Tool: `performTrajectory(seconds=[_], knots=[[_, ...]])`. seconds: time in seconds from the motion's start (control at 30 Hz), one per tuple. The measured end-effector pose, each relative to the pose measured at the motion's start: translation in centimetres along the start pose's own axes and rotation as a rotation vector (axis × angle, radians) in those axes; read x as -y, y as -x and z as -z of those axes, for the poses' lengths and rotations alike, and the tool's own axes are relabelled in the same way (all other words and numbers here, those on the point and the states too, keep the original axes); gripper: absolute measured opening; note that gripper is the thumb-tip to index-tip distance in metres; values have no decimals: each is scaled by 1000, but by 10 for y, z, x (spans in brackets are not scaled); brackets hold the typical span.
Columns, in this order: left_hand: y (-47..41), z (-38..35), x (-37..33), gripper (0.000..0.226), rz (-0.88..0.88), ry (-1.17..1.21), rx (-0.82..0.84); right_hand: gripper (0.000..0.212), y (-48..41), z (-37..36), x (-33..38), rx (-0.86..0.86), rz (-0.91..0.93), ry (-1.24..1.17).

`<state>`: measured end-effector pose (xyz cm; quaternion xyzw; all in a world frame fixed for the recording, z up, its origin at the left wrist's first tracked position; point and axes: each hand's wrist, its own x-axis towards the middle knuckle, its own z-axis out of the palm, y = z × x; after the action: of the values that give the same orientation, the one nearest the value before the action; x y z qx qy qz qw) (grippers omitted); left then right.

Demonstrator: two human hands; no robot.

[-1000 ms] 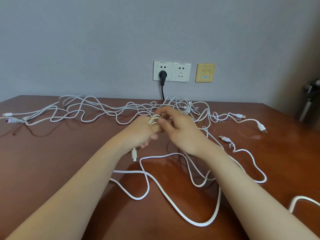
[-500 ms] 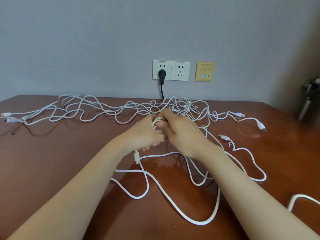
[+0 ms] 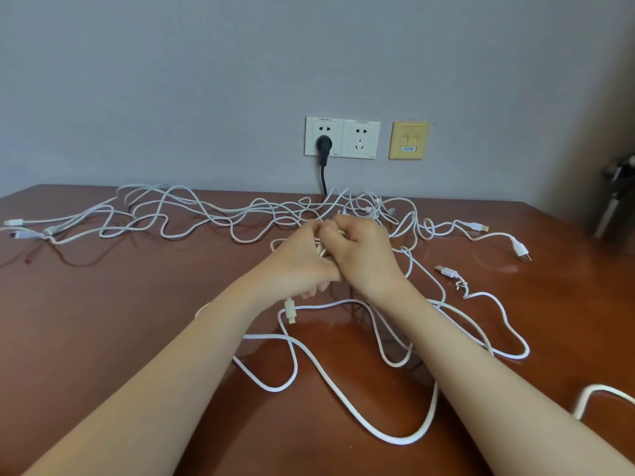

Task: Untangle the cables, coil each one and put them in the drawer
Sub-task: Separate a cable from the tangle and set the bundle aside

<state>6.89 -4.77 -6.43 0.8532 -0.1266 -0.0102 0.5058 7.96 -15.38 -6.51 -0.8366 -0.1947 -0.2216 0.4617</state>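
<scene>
Several white cables (image 3: 213,214) lie tangled across the brown table (image 3: 103,321). Above the table's middle my left hand (image 3: 302,266) grips a small cream coil (image 3: 322,249) of cable; its plug end (image 3: 290,311) hangs below the fist. My right hand (image 3: 360,252) is pressed against the left, fingers curled round the same coil's cable. A thicker white cable (image 3: 343,396) loops under my forearms. Loose USB plugs (image 3: 446,271) lie to the right. No drawer is in view.
Wall sockets (image 3: 342,137) sit behind the table, with a black plug (image 3: 323,144) and cord in the left one. A yellow wall plate (image 3: 409,140) is beside them. Cable ends (image 3: 15,228) reach the table's left edge. A dark metal object (image 3: 615,201) stands far right.
Both hands have drawn closer together and tightened round the coil. The hanging plug end has dropped slightly lower below my left fist.
</scene>
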Motion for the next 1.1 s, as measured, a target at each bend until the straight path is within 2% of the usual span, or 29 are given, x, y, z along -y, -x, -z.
performTrajectory(seconds=[0.13, 0.2, 0.27, 0.33, 0.47, 0.53, 0.6, 0.73, 0.8, 0.97, 1.1], knots=[[9, 13, -5, 25, 46, 345, 192, 46, -2, 3, 2, -5, -6, -57], [14, 20, -6, 7, 93, 508, 303, 44, -2, 6, 1, -22, -12, -76], [16, 26, -5, 23, 156, 625, 382, 41, -2, 9, 0, -83, -2, -62], [15, 27, -4, 30, 182, 640, 373, 40, -3, 12, 0, -129, 8, -22], [13, 22, -5, 23, 201, 625, 326, 44, -1, 13, -1, -137, 22, 88], [12, 21, -6, 15, 198, 539, 288, 44, 0, 12, 0, -166, 19, 165], [11, 19, -10, 15, 182, 332, 205, 44, 1, 10, 2, -179, 7, 269], [11, -1, -20, 21, 66, -361, -32, 42, -1, 7, 3, -181, -72, 348], [12, -12, -23, 18, 18, -568, -140, 40, -2, 10, 2, -176, -113, 330], [8, -11, -16, 17, 29, -547, -152, 42, -3, 14, -1, -76, -116, 243], [4, 1, -11, 23, 30, -562, -204, 35, -4, 16, 2, 29, -92, 324]])
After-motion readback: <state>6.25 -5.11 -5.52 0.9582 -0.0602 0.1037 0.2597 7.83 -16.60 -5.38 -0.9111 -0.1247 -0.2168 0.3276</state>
